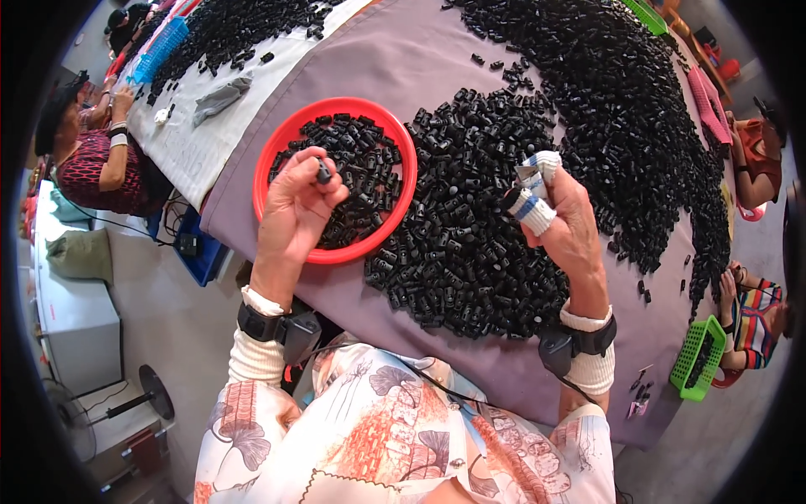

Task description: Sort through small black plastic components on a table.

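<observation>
My left hand (299, 206) is closed in a pinch over the red plastic basin (410, 172), with one small black barrel-shaped cord lock (323, 173) between thumb and fingers. Inside the basin lie many loose black cord locks (363, 141). To its right spreads a heap of the same black parts (470, 252). Above this heap my right hand (564, 214) has its thumb and finger bent together, both wrapped in white covers with blue stripes. A dark bit shows near those fingertips, but I cannot tell whether it is held.
A larger black heap (621, 109) covers the table's far right. At the right edge stands a green basket (698, 359); a blue basket (164, 46) is far left. Co-workers sit left (92, 172) and right (756, 315). A fan (157, 392) stands lower left.
</observation>
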Demonstrator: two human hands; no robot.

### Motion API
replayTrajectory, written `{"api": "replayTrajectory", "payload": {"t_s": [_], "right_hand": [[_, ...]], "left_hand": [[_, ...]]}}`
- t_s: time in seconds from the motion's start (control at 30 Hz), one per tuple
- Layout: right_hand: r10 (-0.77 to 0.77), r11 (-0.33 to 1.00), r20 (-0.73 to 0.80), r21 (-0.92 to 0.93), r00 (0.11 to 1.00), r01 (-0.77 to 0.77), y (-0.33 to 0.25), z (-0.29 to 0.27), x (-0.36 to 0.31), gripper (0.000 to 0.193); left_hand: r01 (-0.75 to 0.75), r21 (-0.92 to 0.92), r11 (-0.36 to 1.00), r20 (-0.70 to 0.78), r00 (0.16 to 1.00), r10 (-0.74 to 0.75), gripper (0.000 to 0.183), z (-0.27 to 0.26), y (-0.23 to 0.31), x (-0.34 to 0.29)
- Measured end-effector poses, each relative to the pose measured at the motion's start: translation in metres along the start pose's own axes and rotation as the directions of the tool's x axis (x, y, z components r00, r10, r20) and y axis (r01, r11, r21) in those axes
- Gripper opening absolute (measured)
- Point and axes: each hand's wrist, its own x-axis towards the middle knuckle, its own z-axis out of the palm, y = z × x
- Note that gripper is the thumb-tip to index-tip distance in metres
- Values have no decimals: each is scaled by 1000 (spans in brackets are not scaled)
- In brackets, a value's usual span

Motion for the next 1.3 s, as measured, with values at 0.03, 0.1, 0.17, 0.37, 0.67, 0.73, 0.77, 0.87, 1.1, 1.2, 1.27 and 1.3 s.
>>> {"api": "replayTrajectory", "payload": {"t_s": [0.03, 0.1, 0.17, 0.37, 0.67, 0.73, 0.77, 0.87, 1.1, 1.2, 1.27, 1.3], "right_hand": [[50, 998, 3, 26, 999, -50, -3, 0, -2, 21], [94, 994, 14, 48, 995, -95, -4, 0, -3, 20], [60, 998, 21, 3, 998, -60, 2, 0, -4, 20], [80, 997, 57, -16, 995, -79, 9, 1, -11, 23], [40, 963, -26, -266, 999, -45, 4, -7, -15, 14], [100, 985, -33, -137, 994, -104, -1, -4, -16, 15], [100, 986, -33, -134, 994, -104, 1, -3, -16, 15], [82, 986, -18, -145, 996, -84, 5, -7, -19, 17], [144, 989, -17, 18, 989, -144, 11, -12, -21, 17], [221, 964, 26, 146, 975, -222, 3, -8, -16, 21], [91, 980, 11, 179, 996, -92, 1, 0, -8, 23], [109, 981, 10, 163, 994, -109, -5, 4, -5, 25]], "left_hand": [[-21, 32, 999, -13, 1000, 22, 18, -5, 4, 0], [-53, 52, 997, -56, 997, 56, 17, -16, 12, -2], [-96, 89, 991, -102, 989, 104, 15, -23, 18, -4], [-92, 279, 956, -119, 984, 130, 19, -41, 23, 1], [-241, 961, 138, 232, 970, 75, 27, 44, -31, -3], [-553, 832, -36, 553, 833, -6, 27, 52, -72, 1], [-573, 817, -60, 571, 820, -43, 24, 56, -89, 2], [-605, 769, -206, 584, 796, -160, 20, 65, -119, 6], [-592, 805, -43, 586, 805, -94, 13, 66, -114, 18], [161, 698, 698, 84, 949, -303, 9, 77, -79, 17], [334, 132, 933, 68, 936, -345, 13, 74, -67, 18], [317, 72, 946, 96, 942, -323, 14, 77, -63, 17]]}}
